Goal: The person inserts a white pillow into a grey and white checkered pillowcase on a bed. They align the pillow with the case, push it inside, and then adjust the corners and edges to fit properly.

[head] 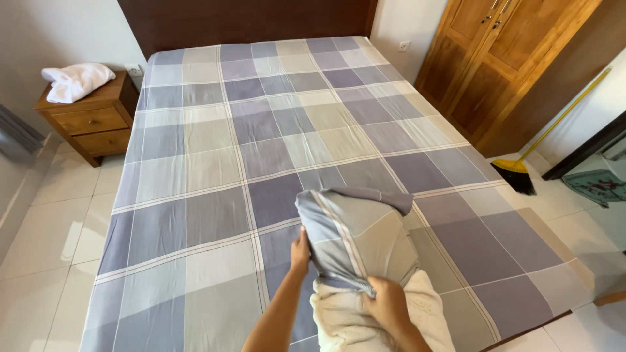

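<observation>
Pillow partly cased, held over the foot of the bed.

The left hand [300, 251] and right hand [385, 305] both clamp the checked pillowcase [355, 238], drawn over most of the cream pillow [339, 319]; its lower end shows bare. The checked bedsheet [215, 163] lies flat, with tiled floor [45, 261] at the left.

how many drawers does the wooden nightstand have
2: the upper drawer sits just under the nightstand top with the white towel, and the lower drawer is right beneath it. None seem hidden.
</observation>
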